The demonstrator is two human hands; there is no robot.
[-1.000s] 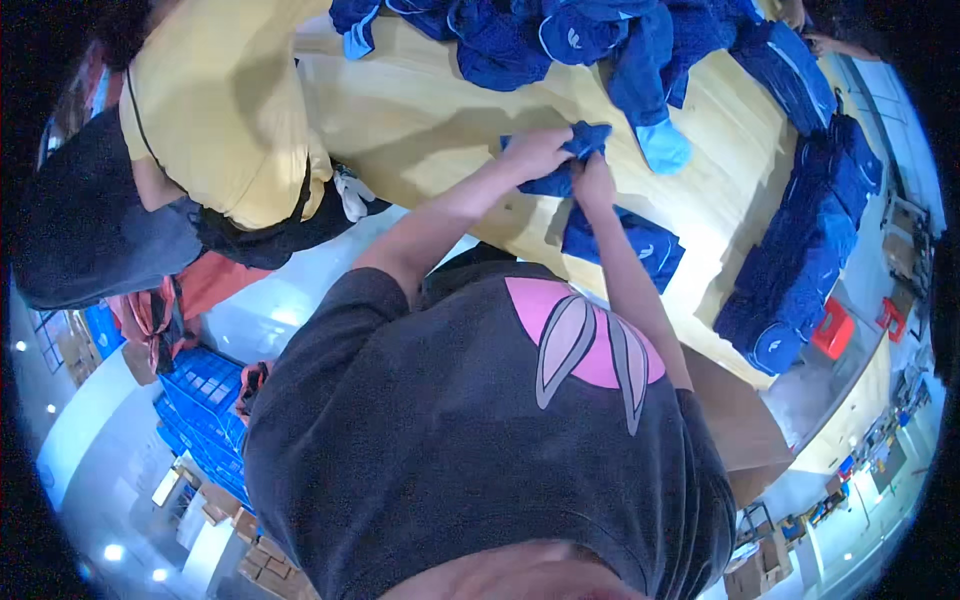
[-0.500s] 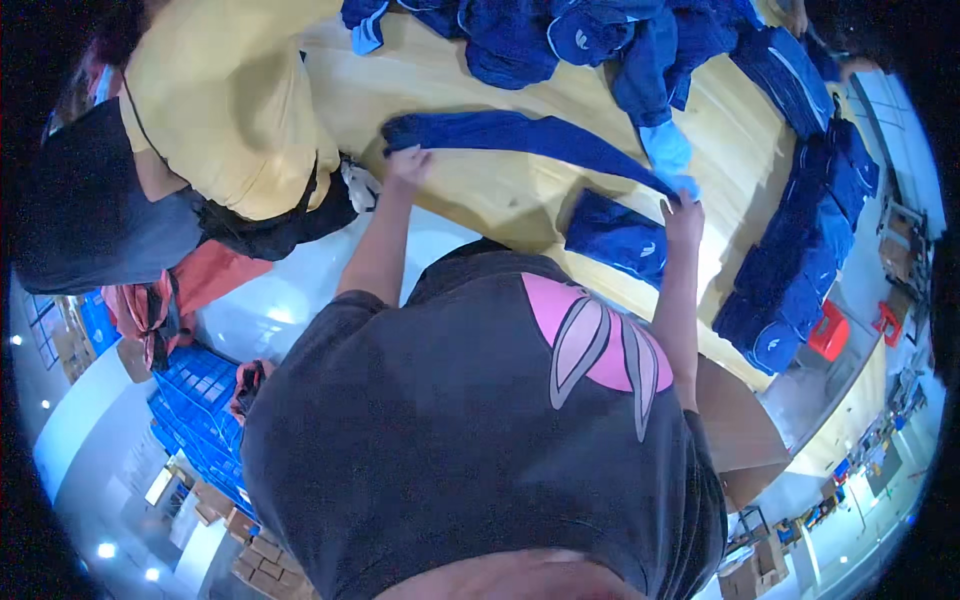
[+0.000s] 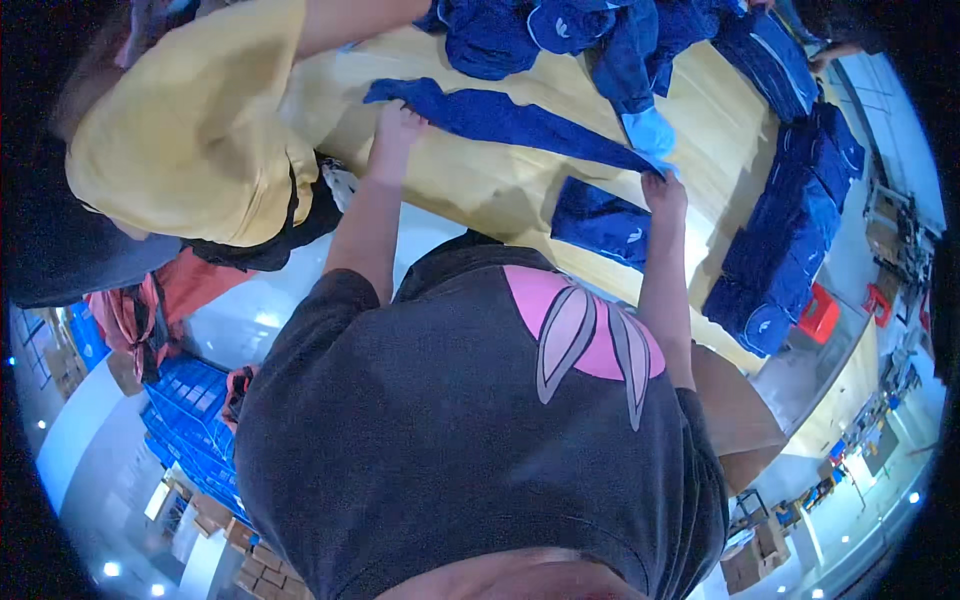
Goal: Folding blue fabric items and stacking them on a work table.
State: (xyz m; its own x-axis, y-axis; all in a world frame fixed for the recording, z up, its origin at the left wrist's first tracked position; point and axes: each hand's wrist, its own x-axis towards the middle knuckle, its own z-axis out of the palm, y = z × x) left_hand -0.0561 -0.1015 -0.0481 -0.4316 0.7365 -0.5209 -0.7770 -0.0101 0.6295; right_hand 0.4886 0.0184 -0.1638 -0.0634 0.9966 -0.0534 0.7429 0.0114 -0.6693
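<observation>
navy cloth (image 3: pixel 500 118), wood tbl (image 3: pixel 478 190), pale flr (image 3: pixel 250 320)

R forearm (image 3: pixel 665 275), garment row (image 3: pixel 785 235) in way — gap btwn.

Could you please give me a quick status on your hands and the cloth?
Left hand, right hand: each holding one end. Blue cloth: drawn out lengthwise over table. Nearby: folded garment on body side, light-blue cuff by right end.

yellow-topped co-worker (image 3: pixel 185 150) at left, coral-red cloth (image 3: pixel 205 284), blue plastic crates (image 3: pixel 190 405), brown cardboard boxes (image 3: pixel 262 570) behind
</observation>
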